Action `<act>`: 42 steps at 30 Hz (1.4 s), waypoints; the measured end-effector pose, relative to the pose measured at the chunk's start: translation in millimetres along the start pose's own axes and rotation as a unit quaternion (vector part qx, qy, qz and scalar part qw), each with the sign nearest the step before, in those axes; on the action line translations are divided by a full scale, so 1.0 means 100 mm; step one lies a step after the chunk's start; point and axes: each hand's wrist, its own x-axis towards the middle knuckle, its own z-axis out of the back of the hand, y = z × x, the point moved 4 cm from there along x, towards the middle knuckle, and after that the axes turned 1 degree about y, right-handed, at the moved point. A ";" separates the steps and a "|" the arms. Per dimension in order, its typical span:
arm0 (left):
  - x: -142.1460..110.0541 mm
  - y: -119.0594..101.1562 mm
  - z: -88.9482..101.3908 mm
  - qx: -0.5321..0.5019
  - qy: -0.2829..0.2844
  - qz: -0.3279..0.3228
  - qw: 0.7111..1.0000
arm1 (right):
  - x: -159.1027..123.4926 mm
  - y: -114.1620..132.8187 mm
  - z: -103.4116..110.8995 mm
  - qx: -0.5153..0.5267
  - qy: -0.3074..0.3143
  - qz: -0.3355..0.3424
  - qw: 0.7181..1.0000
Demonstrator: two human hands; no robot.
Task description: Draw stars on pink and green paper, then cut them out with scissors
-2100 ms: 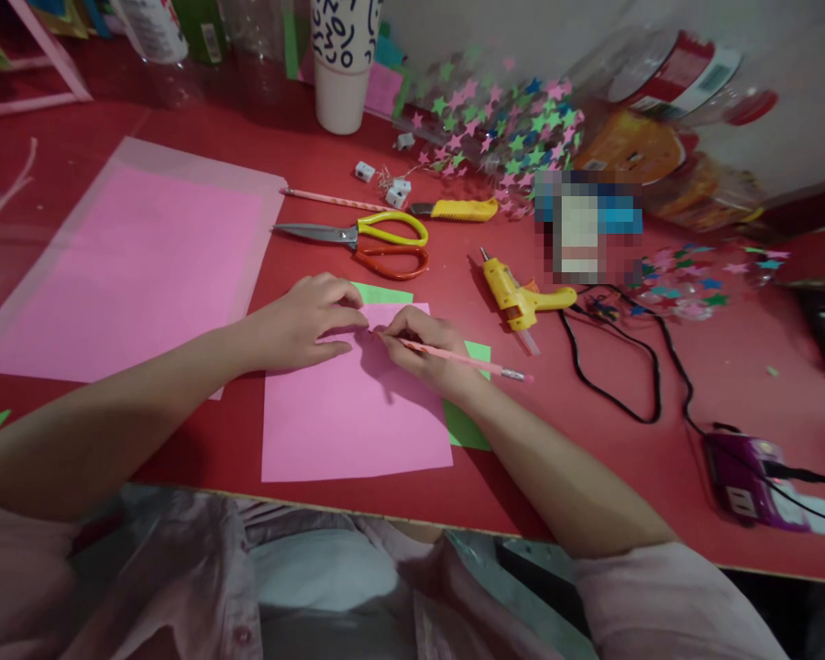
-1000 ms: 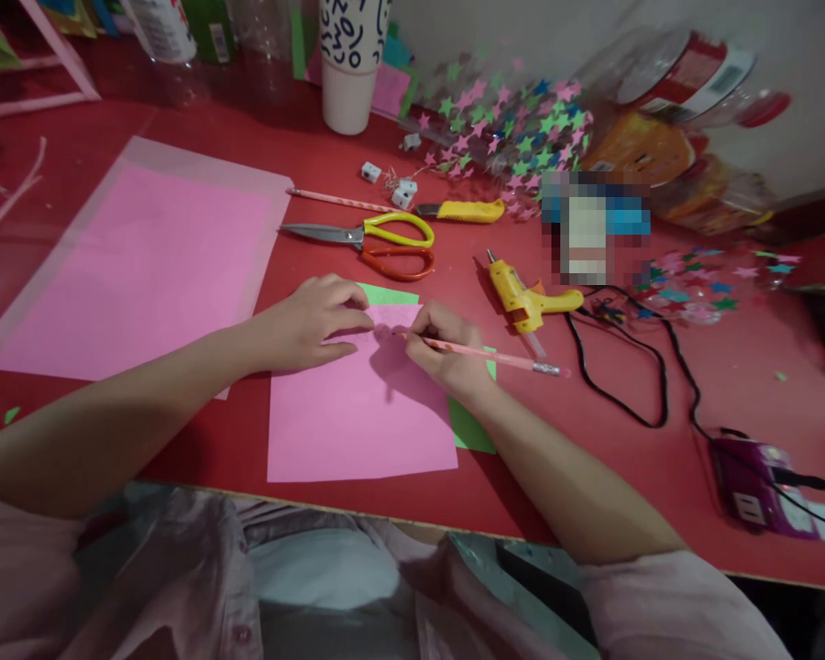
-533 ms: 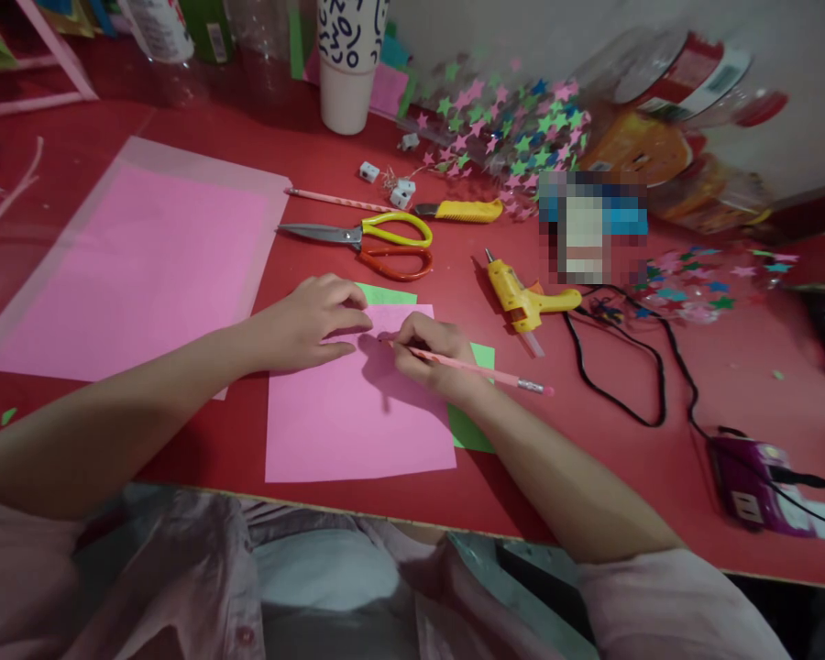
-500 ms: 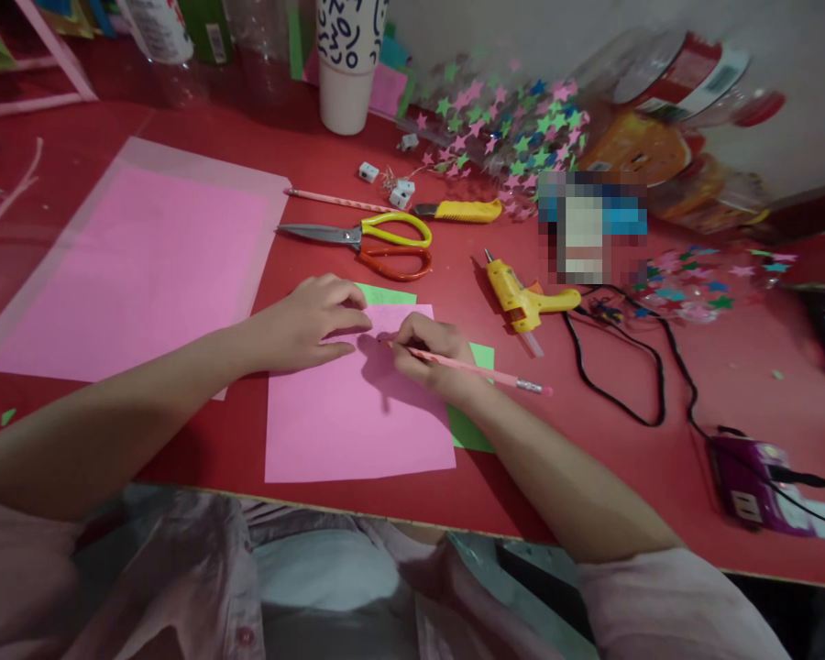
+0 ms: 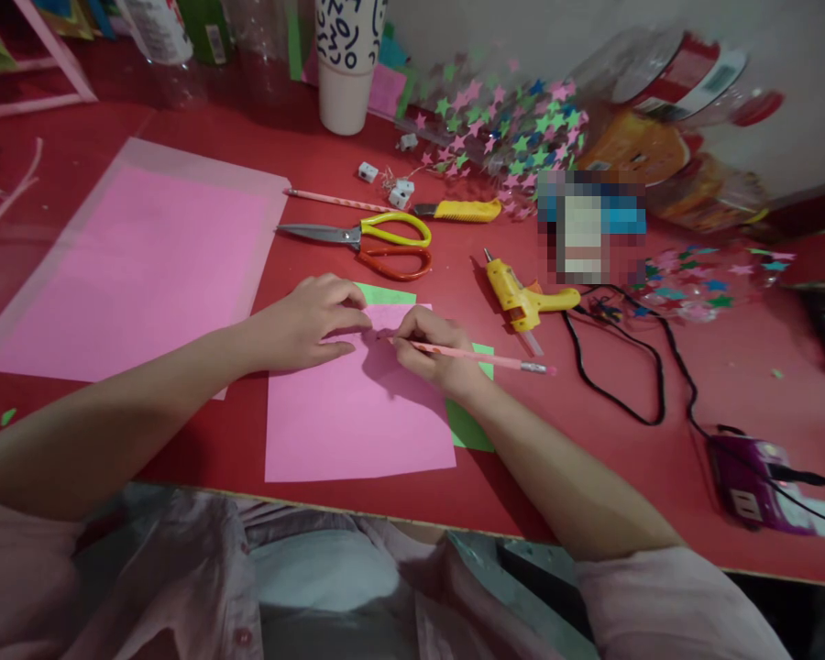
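My right hand (image 5: 434, 348) is closed around a pink pencil (image 5: 485, 356), its eraser end pointing right and its tip down at a pink sheet of paper (image 5: 357, 431). My left hand (image 5: 320, 321) lies flat on the sheet's upper left part with the fingers stretched out. Beneath the pink sheet, green paper (image 5: 471, 425) peeks out at the right and top edges. Any marks near the pencil tip are small and partly shadowed by my hand.
Behind my hands lie scissors (image 5: 357, 238), a yellow cutter knife (image 5: 464, 211) and a second pencil (image 5: 336, 200). A yellow glue gun (image 5: 526, 293) rests to the right, its black cord near a purple power strip (image 5: 749, 477). Larger pink sheets (image 5: 137, 266) lie left; a patterned cup (image 5: 347, 73) stands behind.
The pencil in my right hand has tilted slightly, its eraser end shifting a little up. My right hand has moved very slightly; my left hand stays in place.
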 end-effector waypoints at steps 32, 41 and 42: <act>-0.03 -0.07 0.02 0.019 0.009 -0.029 0.999 | 0.03 -0.07 0.10 0.091 -0.019 -0.059 0.994; -0.03 -0.06 0.05 0.028 0.035 -0.006 0.999 | 0.03 -0.02 0.08 0.025 -0.006 -0.017 1.000; -0.03 -0.06 0.04 0.025 0.035 -0.004 0.999 | 0.03 -0.03 0.08 0.028 -0.003 -0.013 1.000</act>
